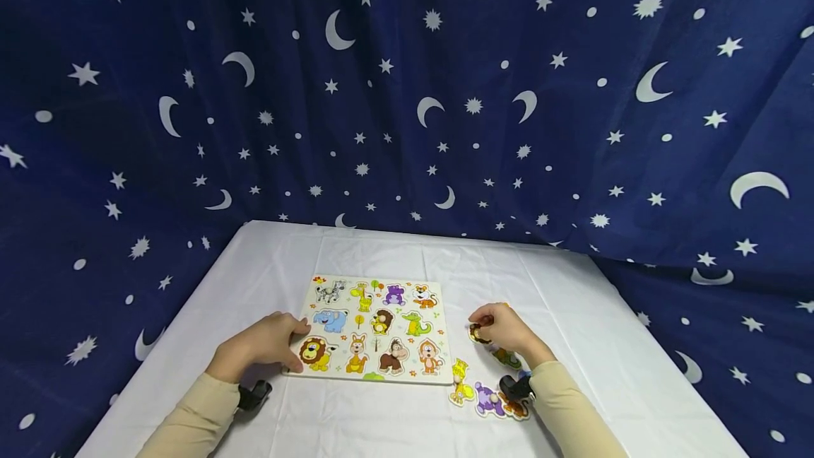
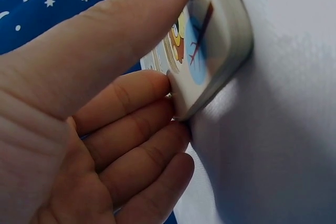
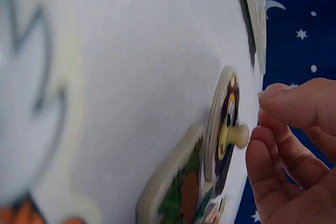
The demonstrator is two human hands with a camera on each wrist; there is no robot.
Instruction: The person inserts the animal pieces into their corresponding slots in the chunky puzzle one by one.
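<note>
At the left end of the animal puzzle board [image 1: 375, 331], my left hand [image 1: 270, 341] touches the lower left corner. Its thumb lies over the board in the left wrist view, and the fingertips [image 2: 168, 103] meet the edge. My right hand [image 1: 502, 327] hovers over a dark brown and yellow animal puzzle piece [image 3: 229, 111] lying on the cloth. The piece's round wooden knob [image 3: 240, 136] stands just short of the loosely bent right fingers, which hold nothing. A green and brown puzzle piece [image 3: 181, 182] lies against it, partly under the hand in the head view.
Nearer me lie a giraffe piece [image 1: 461, 384], a purple hippo piece [image 1: 488, 399] and an orange-brown piece [image 1: 515, 408], partly covered by the right wrist camera [image 1: 515, 387]. White cloth [image 1: 356, 423] covers the table. A blue star-patterned curtain [image 1: 407, 126] hangs behind.
</note>
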